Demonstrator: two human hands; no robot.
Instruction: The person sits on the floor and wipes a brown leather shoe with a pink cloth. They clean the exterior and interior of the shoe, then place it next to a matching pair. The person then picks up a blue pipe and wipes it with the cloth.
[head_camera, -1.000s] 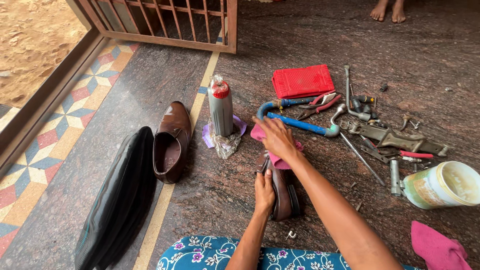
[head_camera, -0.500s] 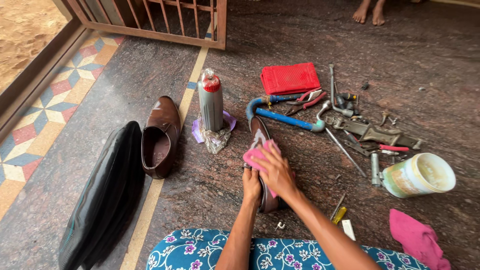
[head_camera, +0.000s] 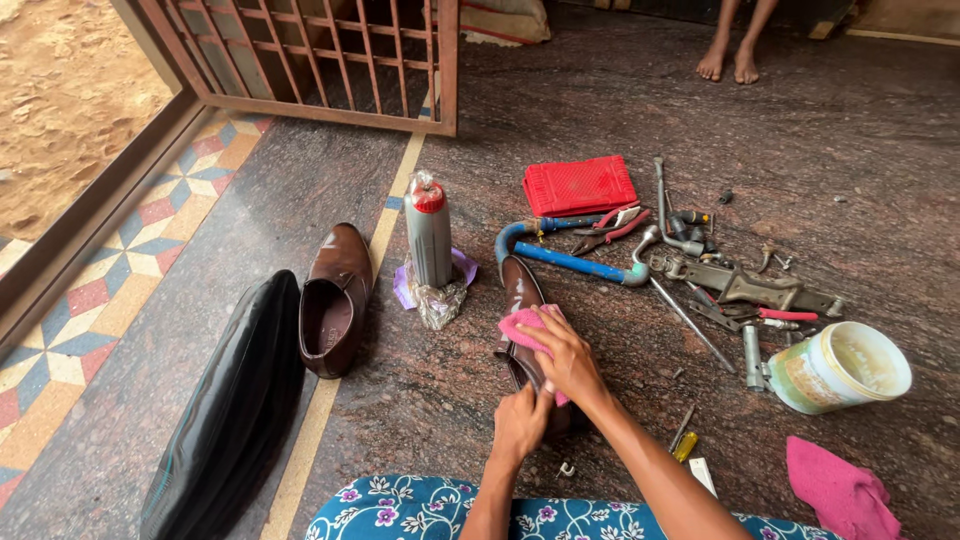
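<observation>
A brown leather shoe (head_camera: 520, 292) lies on the stone floor in front of me, toe pointing away. My right hand (head_camera: 567, 358) presses a pink cloth (head_camera: 524, 326) onto the shoe's middle. My left hand (head_camera: 522, 422) grips the shoe's heel end, which it hides. The second brown shoe (head_camera: 335, 298) lies to the left, beside a black bag (head_camera: 232, 410). A grey bottle with a red cap (head_camera: 430, 232) stands on crumpled plastic between the two shoes.
Tools lie scattered to the right: a blue hacksaw frame (head_camera: 570, 258), red pliers (head_camera: 612, 222), wrenches (head_camera: 745, 290), a red mesh pad (head_camera: 578, 185), a white tub on its side (head_camera: 840, 367), another pink cloth (head_camera: 838, 492). Another person's bare feet (head_camera: 728, 62) stand far back. A metal gate (head_camera: 330, 55) is at upper left.
My right hand drew the pink cloth back from the shoe's toe toward its middle. My left hand slid lower on the heel. The view tilted slightly.
</observation>
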